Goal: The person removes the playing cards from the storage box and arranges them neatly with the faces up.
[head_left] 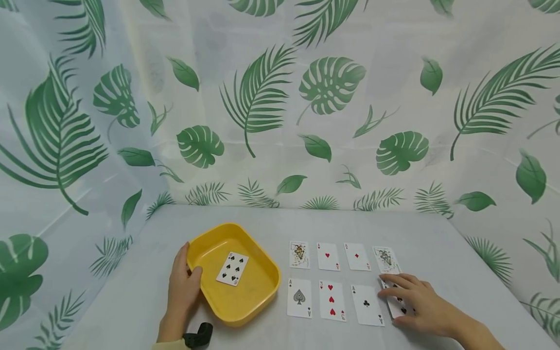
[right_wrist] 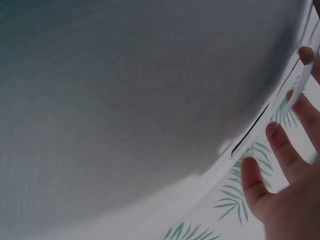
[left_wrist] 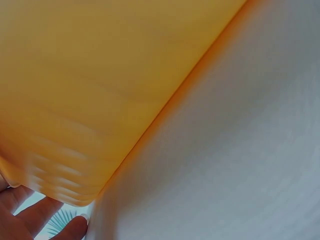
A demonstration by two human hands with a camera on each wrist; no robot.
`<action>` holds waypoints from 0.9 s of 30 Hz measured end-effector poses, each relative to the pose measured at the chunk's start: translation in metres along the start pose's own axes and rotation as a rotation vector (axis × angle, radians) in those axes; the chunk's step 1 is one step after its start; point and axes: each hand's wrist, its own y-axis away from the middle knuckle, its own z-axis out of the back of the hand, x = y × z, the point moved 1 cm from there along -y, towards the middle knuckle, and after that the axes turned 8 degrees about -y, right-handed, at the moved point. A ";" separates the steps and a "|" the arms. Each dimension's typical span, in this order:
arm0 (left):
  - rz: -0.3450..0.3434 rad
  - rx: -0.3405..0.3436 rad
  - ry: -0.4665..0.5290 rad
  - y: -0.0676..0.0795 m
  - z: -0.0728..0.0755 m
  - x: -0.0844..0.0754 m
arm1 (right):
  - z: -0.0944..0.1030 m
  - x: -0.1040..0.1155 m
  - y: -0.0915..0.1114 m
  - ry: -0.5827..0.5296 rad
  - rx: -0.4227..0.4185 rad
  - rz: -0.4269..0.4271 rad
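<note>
My left hand [head_left: 181, 284] grips the left rim of a yellow plastic tray [head_left: 210, 301], its thumb over the edge; the left wrist view shows fingers [left_wrist: 42, 215] at the yellow wall. A six of spades [head_left: 233, 268] lies face up inside the tray. On the right, my right hand [head_left: 420, 301] holds a black-suited playing card [head_left: 395, 307] by its edges, at the right end of the front row. The palm and fingers hide part of that card. Just left of it lies the ace of clubs [head_left: 367, 305], and behind it a joker [head_left: 386, 259], partly overlapped by the fingers.
Further left in the front row are a three of hearts [head_left: 331, 301] and an ace of spades [head_left: 299, 297]. The back row has another joker [head_left: 299, 254], an ace of hearts [head_left: 328, 256] and an ace of diamonds [head_left: 357, 256]. A leaf-patterned curtain [head_left: 271, 170] surrounds the white table [head_left: 131, 301].
</note>
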 end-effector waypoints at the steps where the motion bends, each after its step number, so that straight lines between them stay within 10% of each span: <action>1: -0.002 -0.001 0.001 0.000 0.000 0.000 | 0.000 -0.001 0.001 0.005 0.007 -0.002; 21: -0.002 -0.012 -0.005 0.000 0.001 0.000 | -0.003 -0.001 0.005 -0.074 0.151 -0.138; 27: -0.009 -0.007 0.000 0.001 0.001 -0.001 | 0.003 -0.001 0.003 -0.027 0.033 -0.065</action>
